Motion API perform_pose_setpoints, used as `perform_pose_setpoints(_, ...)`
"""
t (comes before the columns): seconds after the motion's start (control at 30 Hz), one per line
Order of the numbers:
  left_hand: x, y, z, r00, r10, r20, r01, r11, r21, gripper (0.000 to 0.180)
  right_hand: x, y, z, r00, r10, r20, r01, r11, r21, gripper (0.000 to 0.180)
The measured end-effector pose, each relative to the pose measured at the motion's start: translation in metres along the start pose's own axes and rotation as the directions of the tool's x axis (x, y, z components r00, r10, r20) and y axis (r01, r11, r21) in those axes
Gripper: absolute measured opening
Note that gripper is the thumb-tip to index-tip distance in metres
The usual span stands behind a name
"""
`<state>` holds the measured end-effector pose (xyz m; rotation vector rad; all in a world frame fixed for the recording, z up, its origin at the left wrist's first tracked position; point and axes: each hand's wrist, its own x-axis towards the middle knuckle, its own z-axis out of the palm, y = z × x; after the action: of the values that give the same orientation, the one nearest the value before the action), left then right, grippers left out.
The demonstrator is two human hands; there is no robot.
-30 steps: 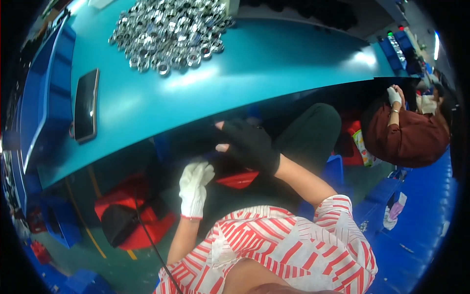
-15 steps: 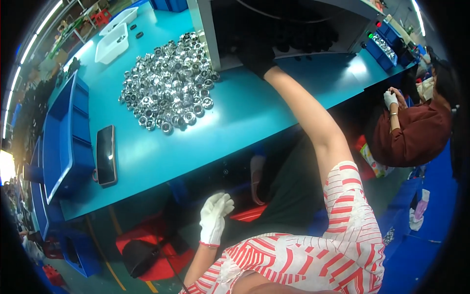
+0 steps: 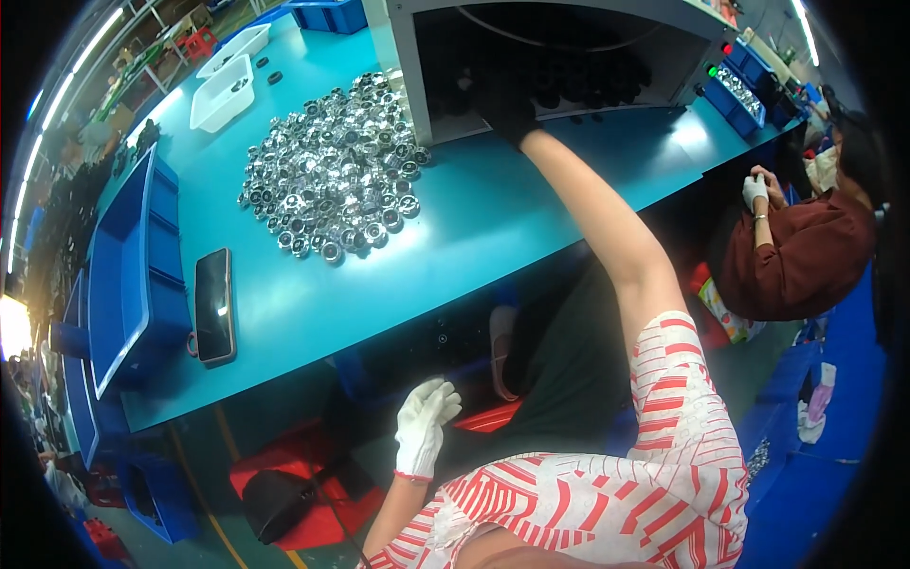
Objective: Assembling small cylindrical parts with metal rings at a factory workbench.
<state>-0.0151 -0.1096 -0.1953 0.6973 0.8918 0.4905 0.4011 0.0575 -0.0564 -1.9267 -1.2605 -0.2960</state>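
Note:
My right hand point(image 3: 507, 112), in a black glove, reaches into the dark opening of a grey-framed box point(image 3: 409, 71) on the bench. A small pale spot shows at its fingertips; what it is I cannot make out. Dark round pieces point(image 3: 597, 81) lie inside to the right of that hand. My left hand point(image 3: 424, 427), in a white glove, is held in front of my body, below the bench edge. Its fingers are curled together, and their inner side is hidden. Left of the box, a heap of shiny silver round parts point(image 3: 332, 180) covers the teal bench top point(image 3: 313, 308).
A phone point(image 3: 214, 305) lies by a blue bin point(image 3: 142, 275) on the left. White trays point(image 3: 224, 100) stand at the back left. Right of the box is a blue bin of silver parts point(image 3: 737, 100). A person in dark red point(image 3: 806, 251) sits farther right.
A pale spot has appeared at my right hand's fingertips inside the box. My left hand stays nearly where it was. The whole view has shifted slightly.

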Motion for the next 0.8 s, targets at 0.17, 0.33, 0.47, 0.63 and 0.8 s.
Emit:
perform_pose_setpoints(0.17,-0.001,0.0,-0.003,0.999,0.001,0.038,-0.001,1.0,-0.014,0.046,-0.099,-0.053,-0.062,0.794,0.028,0.607,-0.585,0.305,0.751,0.039)
perform_pose_setpoints(0.33,-0.003,0.014,0.001,0.99,0.139,-0.007,-0.139,0.989,-0.039,0.044,-0.227,-0.101,-0.072,0.493,-0.137,0.859,-0.865,-0.189,0.466,0.04)
perform_pose_setpoints(0.47,-0.011,0.032,0.017,0.983,0.183,-0.025,-0.184,0.981,-0.056,0.046,-0.29,-0.108,-0.06,0.38,-0.136,0.915,-0.896,-0.298,0.328,0.037)
perform_pose_setpoints(0.63,-0.023,0.026,0.008,0.994,0.104,-0.037,-0.108,0.983,-0.148,0.04,-0.313,-0.122,-0.053,0.505,-0.017,0.863,-0.794,0.383,0.472,0.045)
perform_pose_setpoints(0.8,-0.027,0.018,0.008,0.992,0.126,0.023,-0.116,0.959,-0.259,0.03,-0.328,-0.126,-0.045,0.629,-0.099,0.771,-0.606,0.558,0.567,0.048)
